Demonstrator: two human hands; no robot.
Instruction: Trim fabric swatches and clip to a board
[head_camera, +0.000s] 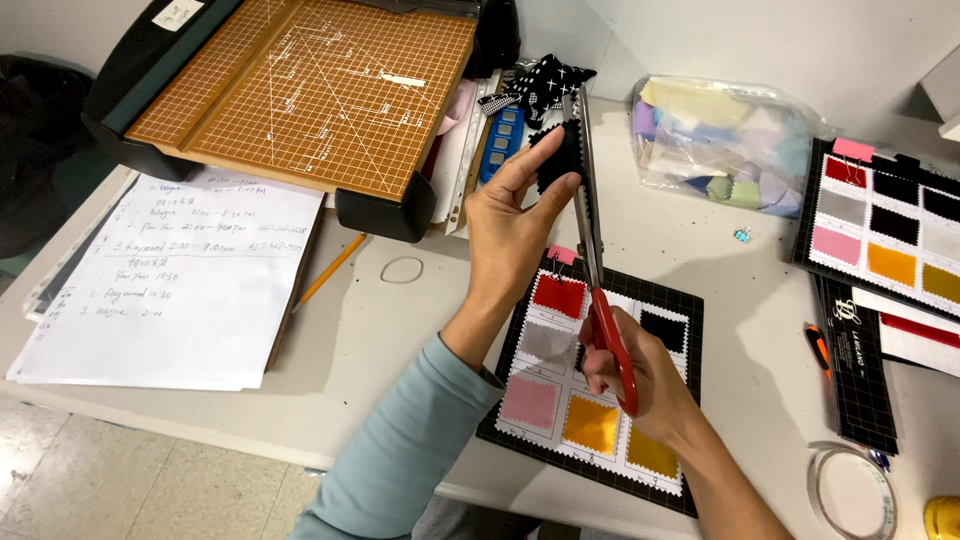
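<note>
The left hand (515, 215) pinches a small black fabric swatch (558, 155) between thumb and fingers, holding it up above the table (420, 330); part of the swatch is hidden behind the fingers, so its full outline is hard to make out. The right hand (640, 385) has its grip clenched through the red handles of the pinking scissors (592, 250), whose blades run along the swatch's right edge; whether the blades are biting the cloth cannot be told. Below the hands lies a black sample card (690, 340) with coloured swatches, partly covered by both arms. A clear plastic bag (725, 145) at the far side holds pastel fabric scraps. A second sample card (900, 235) is cut off at the right edge. A paper trimmer (300, 90) sits far left.
</note>
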